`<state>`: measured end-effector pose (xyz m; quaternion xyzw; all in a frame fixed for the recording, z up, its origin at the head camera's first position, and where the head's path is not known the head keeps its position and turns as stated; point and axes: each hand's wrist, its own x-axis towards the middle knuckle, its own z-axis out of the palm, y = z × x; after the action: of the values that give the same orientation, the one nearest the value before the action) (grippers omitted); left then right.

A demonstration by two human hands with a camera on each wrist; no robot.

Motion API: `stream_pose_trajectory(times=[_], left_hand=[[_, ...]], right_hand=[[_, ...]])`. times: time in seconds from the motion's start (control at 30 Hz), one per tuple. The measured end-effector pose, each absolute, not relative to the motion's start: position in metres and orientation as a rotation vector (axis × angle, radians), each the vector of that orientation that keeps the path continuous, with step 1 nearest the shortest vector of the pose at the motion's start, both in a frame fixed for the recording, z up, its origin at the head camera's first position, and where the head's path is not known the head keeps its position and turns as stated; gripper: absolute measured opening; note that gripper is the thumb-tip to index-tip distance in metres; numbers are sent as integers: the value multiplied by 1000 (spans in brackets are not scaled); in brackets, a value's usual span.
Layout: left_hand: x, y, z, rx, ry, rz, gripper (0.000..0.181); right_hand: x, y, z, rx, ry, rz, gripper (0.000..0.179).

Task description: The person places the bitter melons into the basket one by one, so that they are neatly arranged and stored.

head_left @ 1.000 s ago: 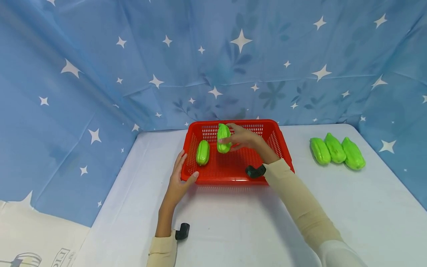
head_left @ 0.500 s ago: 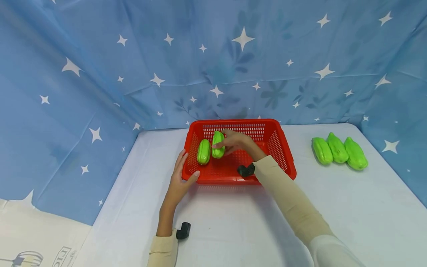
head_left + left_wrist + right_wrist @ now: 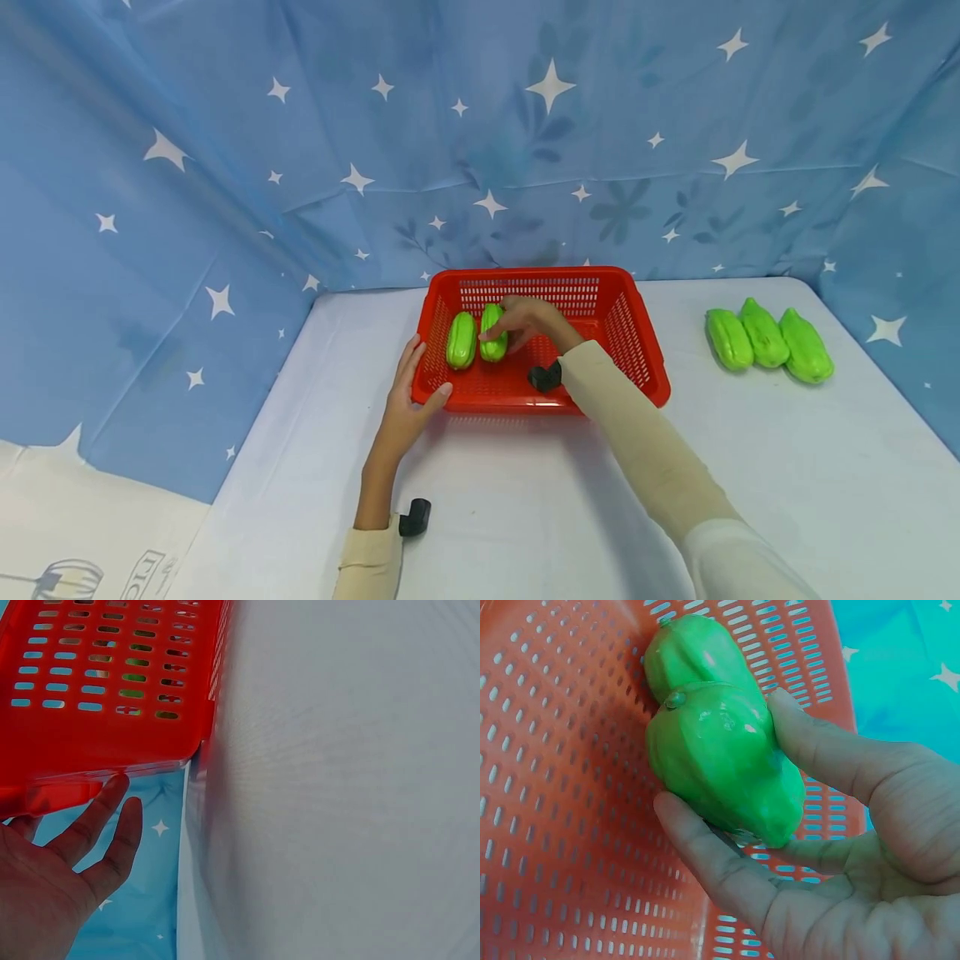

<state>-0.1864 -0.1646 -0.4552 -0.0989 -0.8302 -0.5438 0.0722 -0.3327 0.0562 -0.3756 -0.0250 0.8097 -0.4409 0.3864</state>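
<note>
Inside the red basket (image 3: pixel 480 402) my right hand (image 3: pixel 528 318) holds a green papaya (image 3: pixel 493 342) between thumb and fingers. In the right wrist view, the thumb lies on one side of this ribbed papaya (image 3: pixel 716 754) and the fingers on the other. Another green papaya (image 3: pixel 461 342) lies to its left, by the basket's left wall; the right wrist view shows it just behind the held one. My left hand (image 3: pixel 402 412) touches the basket's front left corner, its fingers extended along the left side and its thumb by the front rim.
Three more green papayas (image 3: pixel 768 342) lie side by side on the white table (image 3: pixel 510 500), right of the basket. A blue curtain (image 3: pixel 480 142) with white stars hangs behind and at both sides. A beige printed cloth (image 3: pixel 82 525) shows at lower left.
My right hand has moved left and lowered the papaya into the basket, close beside the papaya lying there. The left hand has stayed at the basket's corner.
</note>
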Motion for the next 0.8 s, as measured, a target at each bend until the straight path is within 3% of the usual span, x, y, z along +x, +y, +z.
stream_pose_trajectory(times=[0.2, 0.43, 0.8], left_hand=[[-186, -165, -454, -286, -2500, -1630, 79], [-185, -164, -453, -293, -2498, -1638, 79], [-187, -165, -456, -278, -2500, -1629, 79]], right_hand=[[-337, 51, -383, -44, 2036, -1064, 65], [-337, 50, -389, 8, 2064, -1013, 76], [-338, 47, -392, 2, 2060, -1046, 59]])
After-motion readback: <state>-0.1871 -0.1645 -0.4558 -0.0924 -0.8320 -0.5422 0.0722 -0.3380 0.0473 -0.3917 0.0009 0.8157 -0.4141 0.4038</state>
